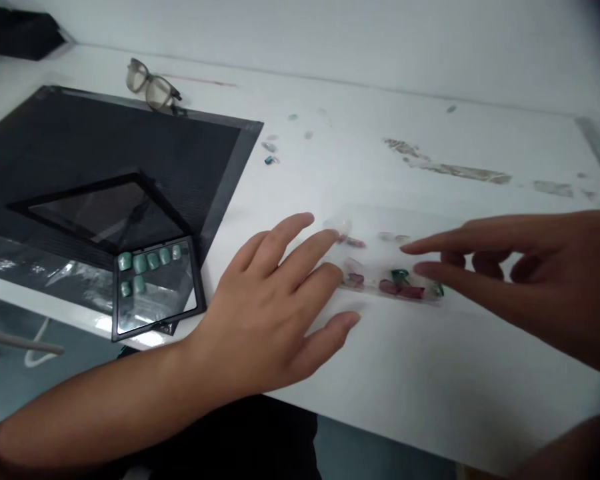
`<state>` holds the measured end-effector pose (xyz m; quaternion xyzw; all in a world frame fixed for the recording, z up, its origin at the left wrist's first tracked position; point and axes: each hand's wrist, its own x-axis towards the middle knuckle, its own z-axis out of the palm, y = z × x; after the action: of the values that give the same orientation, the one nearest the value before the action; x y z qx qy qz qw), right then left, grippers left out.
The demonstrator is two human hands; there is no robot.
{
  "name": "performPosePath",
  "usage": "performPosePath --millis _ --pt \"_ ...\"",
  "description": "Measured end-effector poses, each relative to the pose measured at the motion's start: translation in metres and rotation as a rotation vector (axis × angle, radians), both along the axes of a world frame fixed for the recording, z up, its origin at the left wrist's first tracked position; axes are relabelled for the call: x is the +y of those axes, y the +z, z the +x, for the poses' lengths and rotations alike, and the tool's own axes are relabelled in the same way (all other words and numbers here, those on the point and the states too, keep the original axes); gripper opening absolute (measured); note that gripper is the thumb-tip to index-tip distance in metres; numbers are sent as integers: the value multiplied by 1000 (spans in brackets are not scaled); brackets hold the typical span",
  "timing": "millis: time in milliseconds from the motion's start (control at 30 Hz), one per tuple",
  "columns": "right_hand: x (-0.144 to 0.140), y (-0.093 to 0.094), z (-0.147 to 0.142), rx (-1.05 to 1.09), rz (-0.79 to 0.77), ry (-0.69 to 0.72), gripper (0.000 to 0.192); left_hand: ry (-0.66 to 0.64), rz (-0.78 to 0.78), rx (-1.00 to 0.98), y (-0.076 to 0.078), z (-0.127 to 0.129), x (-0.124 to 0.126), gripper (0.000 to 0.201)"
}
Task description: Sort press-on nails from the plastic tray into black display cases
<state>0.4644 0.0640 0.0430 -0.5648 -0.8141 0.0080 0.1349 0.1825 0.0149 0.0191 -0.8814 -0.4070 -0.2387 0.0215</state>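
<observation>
A clear, flat plastic bag or sleeve (410, 223) lies on the white table with small coloured pieces in or on it, among them dark red ones (403, 289) and a green one (400, 275); they look like false nails. My left hand (280, 293) is spread palm down, its fingertips at the sleeve's left end. Over the right end hovers my right hand (525, 273), thumb and forefinger apart with a gap between them and the other fingers curled. Nothing shows in either hand. Whether the left fingertips press on the plastic, I cannot tell.
An unfolded black-framed mirror (167, 300) bears several green false nails (153, 260) at the left. It overlaps a dark mat (180, 147). Eyeglasses (153, 87) lie behind. Small loose pieces (270, 160) and a crinkled tape strip (460, 172) are farther back on the table.
</observation>
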Motion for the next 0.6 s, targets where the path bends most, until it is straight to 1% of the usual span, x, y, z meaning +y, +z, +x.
performPosePath --millis 67,100,167,233,300,367,567,600 --pt "0 -7 3 -94 1 96 40 -3 -13 11 0 0 0 33" --pt "0 -8 0 -102 11 138 35 -4 -18 18 0 0 -1 32" --pt "2 -8 -11 -61 -9 191 23 -8 -19 22 -1 0 -1 32" --pt "4 -4 -23 22 -88 220 16 -11 -15 14 -2 0 -2 33" --pt "6 -1 -30 80 -162 221 20 -21 -16 6 -2 -1 -2 33" --pt "8 -1 -31 97 -187 221 25 -32 -16 -11 -3 -2 -2 33" --pt "7 -2 -22 95 -122 291 27 -41 -35 -32 -3 -3 -3 32" --pt "5 -1 -22 102 -97 282 27 -41 -33 -33 -3 -3 -4 32"
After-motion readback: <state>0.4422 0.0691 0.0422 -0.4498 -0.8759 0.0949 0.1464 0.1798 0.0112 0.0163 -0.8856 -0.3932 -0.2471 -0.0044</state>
